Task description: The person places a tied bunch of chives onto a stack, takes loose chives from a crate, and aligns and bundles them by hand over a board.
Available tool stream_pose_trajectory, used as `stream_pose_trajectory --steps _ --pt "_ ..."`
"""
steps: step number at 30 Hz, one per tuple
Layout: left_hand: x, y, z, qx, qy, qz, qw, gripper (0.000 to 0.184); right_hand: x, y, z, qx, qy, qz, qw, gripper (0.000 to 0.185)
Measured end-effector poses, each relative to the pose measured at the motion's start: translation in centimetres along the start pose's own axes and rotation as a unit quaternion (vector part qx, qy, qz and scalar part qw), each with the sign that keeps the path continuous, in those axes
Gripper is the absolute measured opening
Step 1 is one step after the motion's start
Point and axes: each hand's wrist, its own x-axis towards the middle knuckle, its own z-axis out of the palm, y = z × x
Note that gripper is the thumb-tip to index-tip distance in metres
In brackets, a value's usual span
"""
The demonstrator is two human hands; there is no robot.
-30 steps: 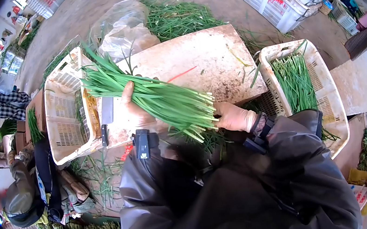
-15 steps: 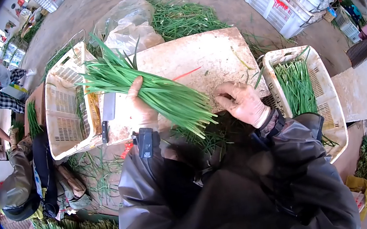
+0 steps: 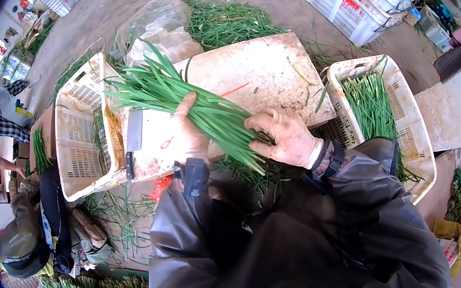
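Note:
A bunch of long green stalks (image 3: 211, 113) lies slanted over the front of a stained white board (image 3: 244, 71), its leafy tips to the upper left. My left hand (image 3: 189, 129) is wrapped round the middle of the bunch, thumb on top. At the cut ends, my right hand (image 3: 287, 136) has its fingers and thumb closed round the stalks. Both hands wear pale gloves. A knife (image 3: 134, 137) with a black handle rests at the board's left edge. Near it on the board is a small red loop (image 3: 167, 143), and a red strip (image 3: 234, 90) lies behind the bunch.
A white crate (image 3: 80, 141) stands at the left; another crate (image 3: 416, 135) at the right holds green stalks. Behind the board are a clear plastic bag (image 3: 163, 42) and a heap of greens (image 3: 231, 20). Stacked crates (image 3: 346, 1) stand at the back right. Other people are at the left edge.
My right hand, which came off the cut ends and was raised half a second ago, is back on them. The left hand and bunch have shifted slightly right. The red loop has come into view.

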Motion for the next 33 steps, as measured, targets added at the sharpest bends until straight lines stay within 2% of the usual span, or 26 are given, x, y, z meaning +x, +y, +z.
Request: stream_pose_trajectory --steps 4,5,11,14,18,23,26,27,30,31,32,33 --pt "-0.1 -1.4 0.5 0.024 0.004 0.003 1.0 0.015 0.5 -0.1 0.8 -0.067 0.034 -0.035 0.997 0.042" --pt "-0.1 -1.7 0.4 0.029 -0.009 0.008 1.0 0.015 0.7 -0.1 0.9 -0.076 0.053 -0.045 0.995 0.036" --pt "0.5 -1.6 -0.2 0.004 0.002 0.0 1.0 0.015 0.6 0.4 0.7 0.055 0.088 0.018 0.994 0.012" --pt "0.5 -0.7 -0.5 -0.003 0.005 0.0 1.0 0.015 0.4 1.3 -0.2 0.166 0.072 0.055 0.982 0.013" --pt "0.2 -0.7 -0.3 0.018 0.015 0.01 1.0 0.015 0.2 0.5 -0.3 0.218 0.047 0.107 0.969 0.017" --pt "0.2 -2.3 0.1 0.038 -0.01 0.01 0.999 0.014 0.7 -0.8 0.5 0.018 0.045 0.046 0.998 0.019" --pt "0.5 -2.6 0.0 0.035 -0.017 0.011 0.999 0.014 0.7 -0.2 1.1 0.07 0.057 0.05 0.995 0.018" --pt "0.7 -2.4 -0.2 0.03 -0.019 0.008 0.999 0.013 0.5 0.0 0.7 0.128 0.043 0.067 0.989 0.015" --pt "0.4 -1.0 0.3 0.0 0.004 -0.007 1.0 0.013 0.6 1.3 0.1 0.269 0.073 0.037 0.96 0.01" --pt "0.4 -0.4 0.3 -0.013 0.003 -0.007 1.0 0.013 0.2 1.3 0.1 0.423 0.082 0.095 0.897 0.007" --pt "0.5 0.1 0.0 -0.026 0.003 -0.007 1.0 0.014 0.1 1.3 -2.2 0.414 -0.007 0.18 0.892 0.008" --pt "0.6 0.5 -0.5 -0.033 -0.008 -0.001 0.999 0.015 -0.1 1.8 -2.8 0.458 -0.018 0.18 0.87 0.008"
